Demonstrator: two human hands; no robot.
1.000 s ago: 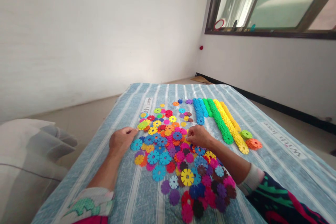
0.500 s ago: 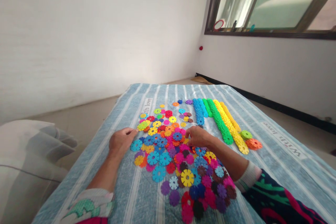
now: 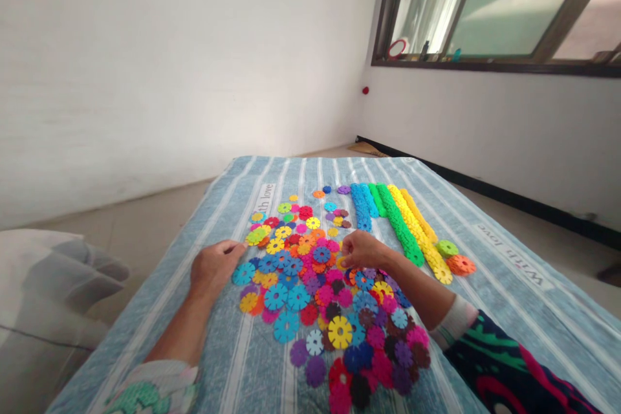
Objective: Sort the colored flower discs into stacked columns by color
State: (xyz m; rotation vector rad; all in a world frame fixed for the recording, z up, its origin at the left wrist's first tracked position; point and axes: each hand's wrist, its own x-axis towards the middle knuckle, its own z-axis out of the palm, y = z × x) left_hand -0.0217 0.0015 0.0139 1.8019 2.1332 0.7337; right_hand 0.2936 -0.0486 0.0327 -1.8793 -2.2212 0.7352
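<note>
A spread of colourful notched plastic snowflake discs (image 3: 296, 297) covers the middle of the cloth. My left hand (image 3: 213, 266) is at the pile's left edge, fingers pinched together beside a lime-green disc (image 3: 257, 236). What lies between its fingertips, if anything, is hidden. Over the right part of the pile, my right hand (image 3: 363, 250) is closed, thumb and fingers down on a yellow disc (image 3: 341, 262) that shows only in part. Blue (image 3: 361, 210), green (image 3: 400, 226) and yellow (image 3: 418, 233) rows of interlocked discs lie to the right of the pile.
A striped blue-grey cloth (image 3: 204, 349) covers the table. Near the rows' front end lie a lime disc (image 3: 447, 248) and a stack of orange discs (image 3: 460, 264). White translucent material (image 3: 43, 291) hangs at the left. A window (image 3: 504, 6) is at the back right.
The whole view has shifted slightly, so things appear a little further left. Both hands stay near the same parts of the pile, and more of the yellow disc shows under my right fingertips.
</note>
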